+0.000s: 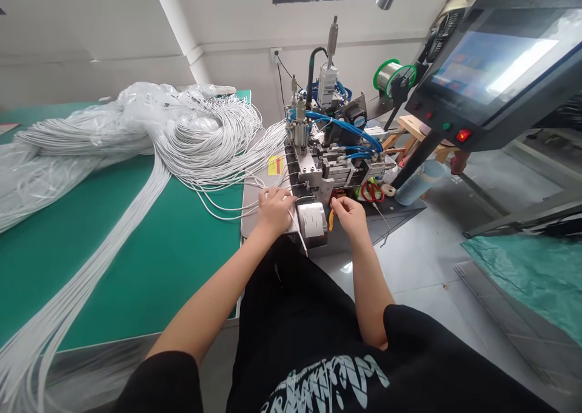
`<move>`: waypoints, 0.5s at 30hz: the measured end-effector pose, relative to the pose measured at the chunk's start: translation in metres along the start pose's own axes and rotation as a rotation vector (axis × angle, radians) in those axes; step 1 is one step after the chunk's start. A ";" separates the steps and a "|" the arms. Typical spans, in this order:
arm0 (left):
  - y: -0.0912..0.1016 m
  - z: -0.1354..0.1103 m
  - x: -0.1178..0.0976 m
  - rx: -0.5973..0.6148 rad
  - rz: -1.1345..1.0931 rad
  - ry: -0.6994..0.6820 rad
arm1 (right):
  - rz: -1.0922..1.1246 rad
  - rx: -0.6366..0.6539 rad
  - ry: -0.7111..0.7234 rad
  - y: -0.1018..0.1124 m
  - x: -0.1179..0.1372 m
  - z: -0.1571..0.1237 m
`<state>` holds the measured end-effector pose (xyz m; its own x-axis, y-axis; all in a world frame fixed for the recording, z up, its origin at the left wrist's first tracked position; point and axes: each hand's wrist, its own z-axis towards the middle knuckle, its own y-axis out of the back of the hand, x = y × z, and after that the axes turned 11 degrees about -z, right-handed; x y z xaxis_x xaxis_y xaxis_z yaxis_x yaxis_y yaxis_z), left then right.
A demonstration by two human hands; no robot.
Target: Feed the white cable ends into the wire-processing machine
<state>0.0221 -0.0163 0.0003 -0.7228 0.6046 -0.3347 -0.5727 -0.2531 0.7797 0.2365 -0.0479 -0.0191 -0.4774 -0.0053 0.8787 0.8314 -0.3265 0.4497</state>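
My left hand (274, 210) is at the front left of a bench machine (313, 170), fingers curled round a white cable (298, 230) whose end hangs down past the fingers. More white cables (231, 202) pass under and behind that hand toward the machine. On the other side of a round metal cylinder with a white label (313, 220), my right hand (351, 216) is closed in a pinch at the machine's front edge. An orange curved handle (331, 219) shows right beside those fingertips. Whether the pinch holds it or something smaller is hidden.
A large bundle of white cables (204, 140), partly in clear plastic, lies on the green table (195, 261) at left. A tilted control screen (495, 61) overhangs the right side. Behind are a green-rimmed wire spool (390, 76) and blue air hoses (352, 127). Red-handled scissors (373, 190) lie nearby.
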 end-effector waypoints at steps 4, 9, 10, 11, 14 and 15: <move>-0.001 0.000 0.000 0.012 -0.013 -0.040 | -0.031 0.010 0.009 0.006 -0.001 -0.003; -0.002 0.002 0.001 0.046 -0.015 -0.057 | -0.092 0.041 0.042 0.012 0.007 -0.008; -0.002 0.002 0.002 0.048 -0.015 -0.056 | -0.110 0.039 0.049 0.014 0.010 -0.010; -0.002 0.002 0.002 0.051 -0.015 -0.056 | -0.128 0.033 0.057 0.015 0.012 -0.012; -0.003 0.003 0.001 0.054 -0.016 -0.052 | -0.177 0.008 0.084 0.021 0.020 -0.019; -0.003 0.003 0.001 0.058 -0.018 -0.052 | -0.185 0.006 0.090 0.022 0.022 -0.021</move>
<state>0.0243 -0.0127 -0.0008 -0.6904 0.6476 -0.3224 -0.5611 -0.1981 0.8037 0.2383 -0.0750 0.0072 -0.6456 -0.0302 0.7631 0.7285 -0.3242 0.6035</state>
